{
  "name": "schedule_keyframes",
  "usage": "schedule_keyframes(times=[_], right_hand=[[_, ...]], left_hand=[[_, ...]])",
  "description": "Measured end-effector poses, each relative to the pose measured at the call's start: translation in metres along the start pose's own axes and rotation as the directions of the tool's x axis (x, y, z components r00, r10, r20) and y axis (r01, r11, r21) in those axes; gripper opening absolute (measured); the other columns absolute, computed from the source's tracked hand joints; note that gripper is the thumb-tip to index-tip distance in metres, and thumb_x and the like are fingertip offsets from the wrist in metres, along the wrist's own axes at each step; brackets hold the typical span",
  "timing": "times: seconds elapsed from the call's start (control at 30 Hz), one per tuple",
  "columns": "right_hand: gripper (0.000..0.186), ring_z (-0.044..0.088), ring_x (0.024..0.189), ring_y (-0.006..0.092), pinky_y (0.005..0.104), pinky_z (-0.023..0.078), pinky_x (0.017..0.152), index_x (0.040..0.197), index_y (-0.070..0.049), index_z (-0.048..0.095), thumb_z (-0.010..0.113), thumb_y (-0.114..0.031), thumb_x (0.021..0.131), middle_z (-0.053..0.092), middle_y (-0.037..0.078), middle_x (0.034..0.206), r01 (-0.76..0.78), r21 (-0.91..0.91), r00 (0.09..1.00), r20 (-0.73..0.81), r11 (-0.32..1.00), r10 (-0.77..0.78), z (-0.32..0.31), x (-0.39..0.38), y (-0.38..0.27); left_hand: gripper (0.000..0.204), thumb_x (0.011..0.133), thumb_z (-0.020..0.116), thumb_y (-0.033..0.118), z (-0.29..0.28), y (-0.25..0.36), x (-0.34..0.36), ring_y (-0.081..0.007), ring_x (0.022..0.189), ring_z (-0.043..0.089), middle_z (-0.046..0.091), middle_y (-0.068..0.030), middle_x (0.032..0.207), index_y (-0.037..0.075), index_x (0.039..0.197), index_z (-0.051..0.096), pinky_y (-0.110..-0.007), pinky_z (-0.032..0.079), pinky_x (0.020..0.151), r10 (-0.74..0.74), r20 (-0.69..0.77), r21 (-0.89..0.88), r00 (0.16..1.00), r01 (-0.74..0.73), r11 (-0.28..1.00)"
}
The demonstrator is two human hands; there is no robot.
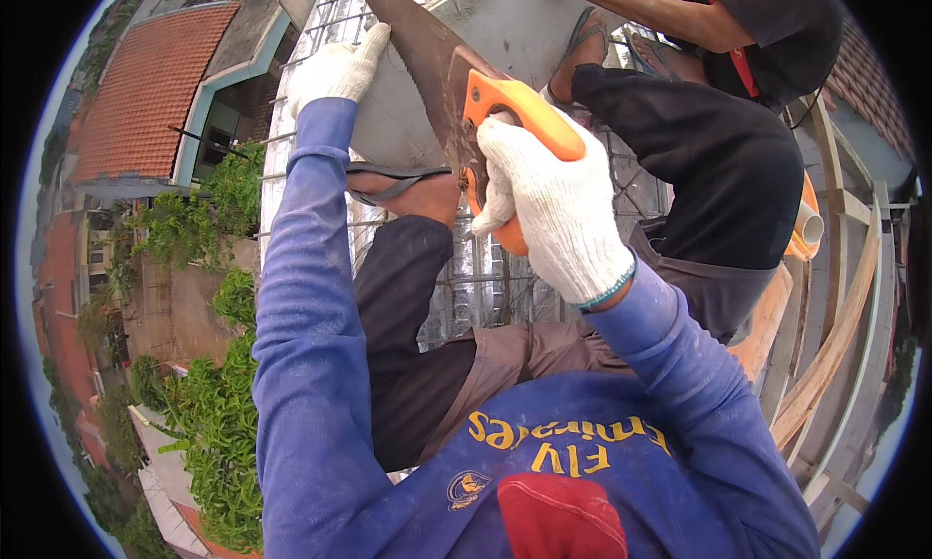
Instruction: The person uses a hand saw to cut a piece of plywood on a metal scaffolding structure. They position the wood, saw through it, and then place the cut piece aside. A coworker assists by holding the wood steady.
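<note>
Handsaw (449, 78), right grip (558, 195) curled round orange handle (544, 122), left grip (330, 73) near blade (417, 34), hold unclear

- I see a handsaw (424, 56) with a long, tapering metal blade, stained rusty brown.
- I make out its bright orange handle (558, 137) at the near end; the blade slants away and leftward, toothed edge facing left.
- I view a flat gray panel (544, 39) extending beneath the blade on both sides; I can't tell whether the teeth touch it.

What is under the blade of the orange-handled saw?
A flat grey sheet shows on both sides of the saw blade; whatever the blade directly covers cannot be seen.
</note>
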State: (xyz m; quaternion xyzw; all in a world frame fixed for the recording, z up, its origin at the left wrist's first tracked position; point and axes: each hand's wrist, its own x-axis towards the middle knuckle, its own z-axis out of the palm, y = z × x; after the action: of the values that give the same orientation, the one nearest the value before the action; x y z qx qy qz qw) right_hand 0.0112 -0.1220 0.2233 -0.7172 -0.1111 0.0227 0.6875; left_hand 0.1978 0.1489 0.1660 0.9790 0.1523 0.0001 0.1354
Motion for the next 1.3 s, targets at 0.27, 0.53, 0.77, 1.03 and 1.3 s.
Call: schedule_keyframes(times=[0.27,0.53,0.77,1.03,1.3], right_hand=[[0.019,0.065,0.064,0.0116,0.0311,0.055,0.062,0.114,0.001,0.070,0.071,-0.012,0.101,0.070,0.005,0.083,-0.353,0.479,0.922,0.032,0.804,0.386,-0.009,0.005,-0.021],[0.051,0.064,0.053,0.0145,0.0316,0.060,0.055,0.149,0.007,0.057,0.063,-0.010,0.101,0.068,0.007,0.081,-0.466,0.399,0.845,-0.062,0.789,0.531,-0.039,-0.080,-0.054],[0.021,0.059,0.054,0.0161,0.0349,0.056,0.055,0.110,0.002,0.068,0.070,-0.017,0.102,0.058,0.004,0.070,0.076,0.135,0.997,-0.025,0.988,-0.073,-0.007,0.057,0.016],[0.029,0.060,0.050,0.0187,0.0355,0.057,0.054,0.123,0.007,0.067,0.066,-0.013,0.102,0.059,0.006,0.067,-0.433,0.419,0.874,-0.021,0.798,0.485,-0.034,-0.021,-0.042],[0.052,0.060,0.050,0.0161,0.0322,0.058,0.055,0.146,0.009,0.057,0.065,-0.013,0.100,0.064,0.007,0.077,-0.486,0.371,0.845,-0.033,0.791,0.534,-0.055,-0.052,-0.035]], left_hand=[[0.059,0.112,0.026,0.049,0.007,0.004,-0.002,-0.0487,0.134,0.063,0.067,-0.0274,0.144,0.018,0.141,0.067,-0.062,0.046,0.112,0.118,-0.077,0.208,0.990,-0.099,0.973],[0.052,0.112,0.030,0.040,0.016,-0.017,0.013,-0.0470,0.128,0.068,0.072,-0.0249,0.136,0.014,0.137,0.067,-0.061,0.050,0.108,0.077,-0.105,0.193,0.991,-0.055,0.980],[0.069,0.109,0.033,0.055,-0.002,0.012,-0.002,-0.0444,0.128,0.069,0.072,-0.0225,0.140,0.007,0.134,0.076,-0.058,0.049,0.111,0.007,-0.115,0.059,0.993,0.000,0.998],[0.053,0.111,0.035,0.044,-0.002,0.000,-0.007,-0.0407,0.125,0.070,0.071,-0.0140,0.144,0.019,0.138,0.073,-0.058,0.052,0.108,-0.002,-0.103,0.162,0.995,0.019,0.987],[0.049,0.115,0.035,0.037,0.024,-0.034,0.011,-0.0424,0.121,0.073,0.075,-0.0229,0.132,0.015,0.149,0.062,-0.060,0.055,0.102,0.281,-0.230,0.284,0.932,-0.212,0.935]])
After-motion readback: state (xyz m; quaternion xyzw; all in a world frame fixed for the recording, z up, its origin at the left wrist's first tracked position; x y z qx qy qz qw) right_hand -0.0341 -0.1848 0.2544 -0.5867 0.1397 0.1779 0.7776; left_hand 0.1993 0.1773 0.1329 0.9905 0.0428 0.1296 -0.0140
